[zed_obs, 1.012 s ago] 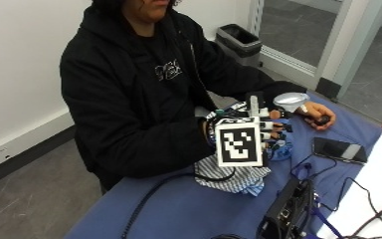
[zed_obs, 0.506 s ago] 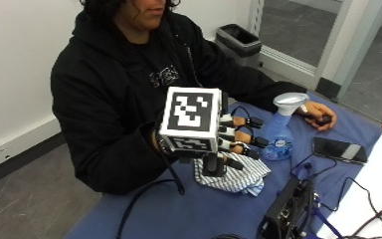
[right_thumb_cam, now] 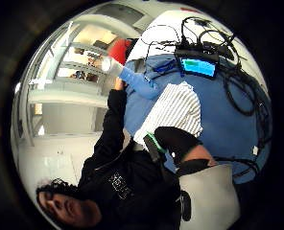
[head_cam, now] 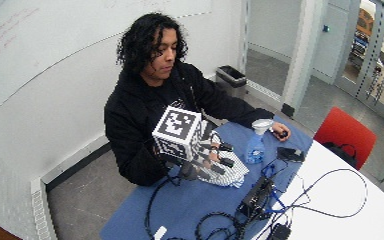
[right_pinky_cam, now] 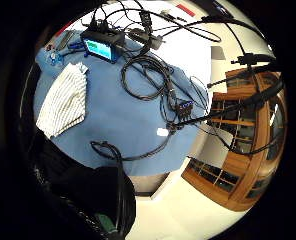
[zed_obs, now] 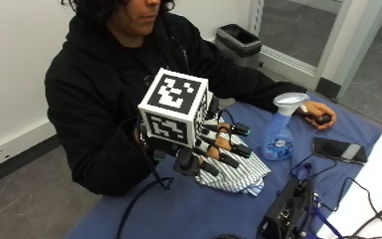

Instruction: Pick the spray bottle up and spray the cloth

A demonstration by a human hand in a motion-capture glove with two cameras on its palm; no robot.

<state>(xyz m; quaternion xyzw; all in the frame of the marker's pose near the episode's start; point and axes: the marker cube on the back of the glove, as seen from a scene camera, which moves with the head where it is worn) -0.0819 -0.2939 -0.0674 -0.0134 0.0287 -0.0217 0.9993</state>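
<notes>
- Right hand [zed_obs: 204,147] raised above the striped cloth [zed_obs: 234,169], fingers [zed_obs: 227,159] loosely extended, holding nothing.
- Spray bottle [zed_obs: 280,129] upright on the blue surface [zed_obs: 178,214], just beside the cloth, apart from the gloved hand.
- Bare hand [zed_obs: 318,113] rests behind the bottle.

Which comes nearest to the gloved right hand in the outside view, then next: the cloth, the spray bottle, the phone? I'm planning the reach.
1. Cloth: right under the gloved right hand, on the blue table.
2. Spray bottle: upright beyond the cloth, toward the bare hand.
3. Phone: flat on the table past the bottle, farthest.
</notes>
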